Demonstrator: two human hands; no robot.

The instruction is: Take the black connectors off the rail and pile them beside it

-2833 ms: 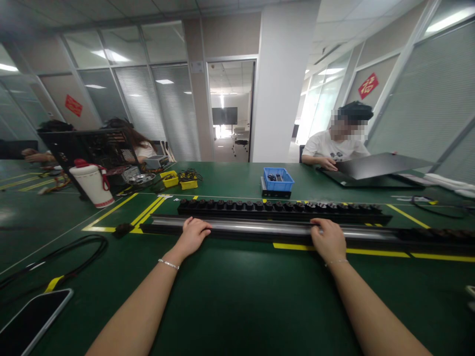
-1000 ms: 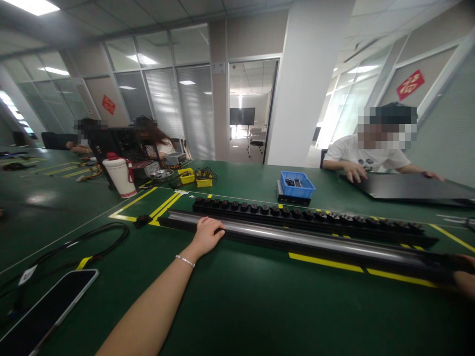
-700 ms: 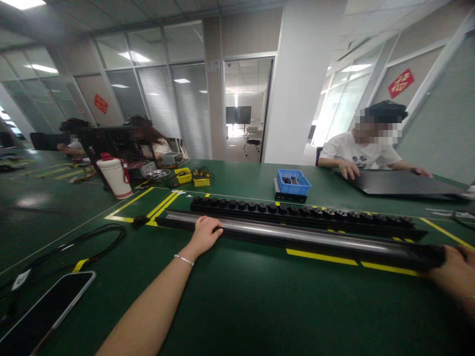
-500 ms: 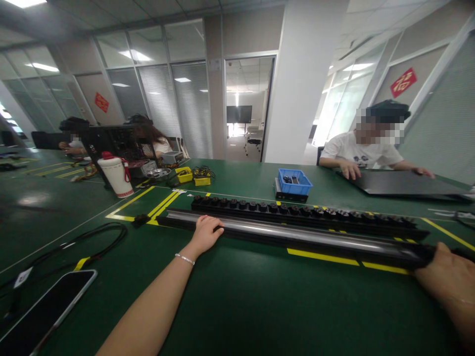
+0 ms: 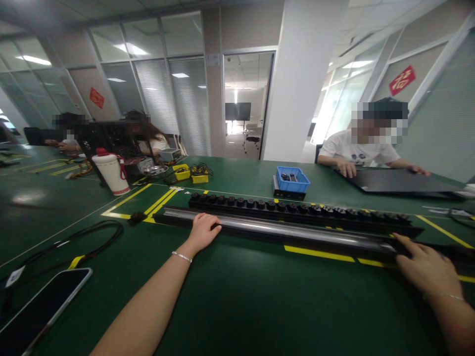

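A long black rail with a silvery top strip (image 5: 297, 231) lies across the green table in front of me. My left hand (image 5: 202, 230) sits on its left part, fingers curled over the near edge. My right hand (image 5: 426, 267) lies at the rail's right end, fingers spread and stretched out on top of it. Just behind the rail, parallel to it, runs a black strip with a row of round sockets (image 5: 297, 207). Yellow tape lines (image 5: 319, 254) show on the mat under the rail.
A phone (image 5: 40, 311) lies at the near left beside a looped black cable (image 5: 85, 242). Farther back stand a white jug with a red lid (image 5: 109, 174), yellow bins (image 5: 181, 173) and a blue bin (image 5: 292, 179). A co-worker (image 5: 356, 153) handles a black panel (image 5: 401, 181) at the far right.
My right hand slid from the rail's middle out to its right end, gripped it, and now lies with its fingers spread on top. My left hand stayed put. The view turned slightly.
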